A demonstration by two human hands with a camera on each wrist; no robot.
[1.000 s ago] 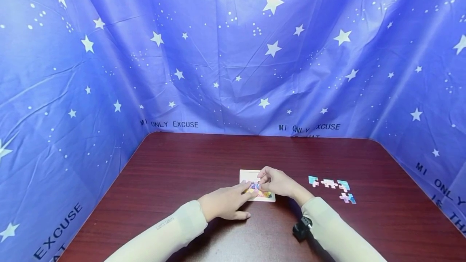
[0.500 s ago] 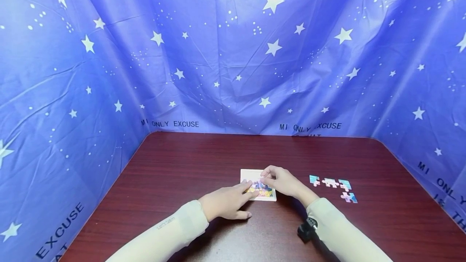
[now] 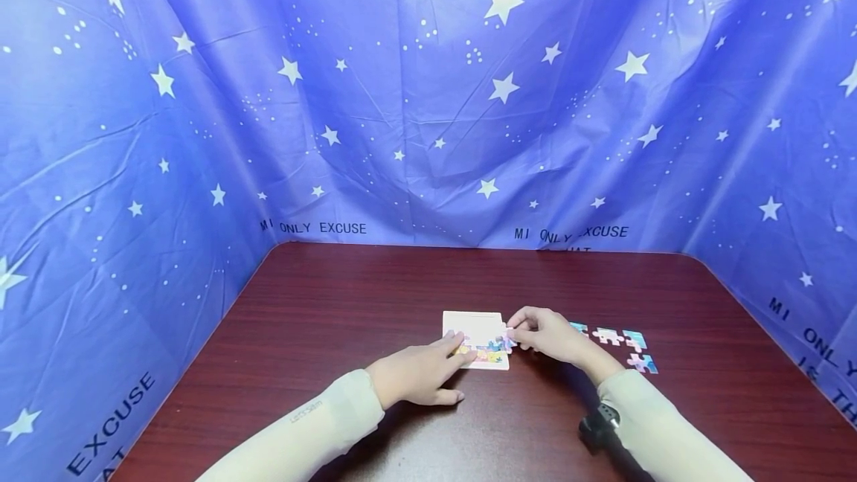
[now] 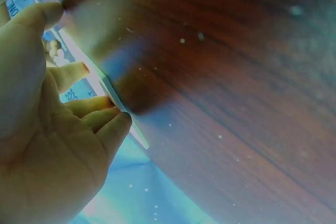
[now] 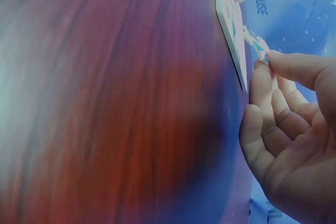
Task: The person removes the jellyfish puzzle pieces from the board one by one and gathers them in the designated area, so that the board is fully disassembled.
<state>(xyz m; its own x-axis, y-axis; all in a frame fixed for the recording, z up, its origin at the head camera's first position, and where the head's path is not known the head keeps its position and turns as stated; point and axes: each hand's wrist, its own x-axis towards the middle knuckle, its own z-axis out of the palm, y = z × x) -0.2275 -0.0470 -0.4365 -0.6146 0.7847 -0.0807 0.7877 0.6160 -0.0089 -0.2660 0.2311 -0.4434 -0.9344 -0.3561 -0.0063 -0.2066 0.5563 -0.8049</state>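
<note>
A white puzzle tray (image 3: 469,320) lies on the table, with colourful pieces (image 3: 494,357) along its near side. My left hand (image 3: 415,372) rests on the tray's left part, fingers extended and covering some of the pieces. At the tray's right edge, my right hand (image 3: 545,333) pinches a puzzle piece (image 5: 255,43) between thumb and fingertips. This piece is tilted and raised above the tray in the right wrist view. Whether it is one piece or a few joined, I cannot tell. In the left wrist view, the left fingers (image 4: 107,103) touch the tray's edge.
Several loose puzzle pieces (image 3: 608,337) lie on the table right of the tray, one partly behind the right hand. The dark red table (image 3: 348,288) is bordered by a blue star-printed curtain (image 3: 402,132). A black camera (image 3: 599,426) sits on the right wrist.
My right hand has moved right, from over the tray to its right edge, bringing the puzzle piece along. More bare white tray shows in the middle. My left hand has stayed in place.
</note>
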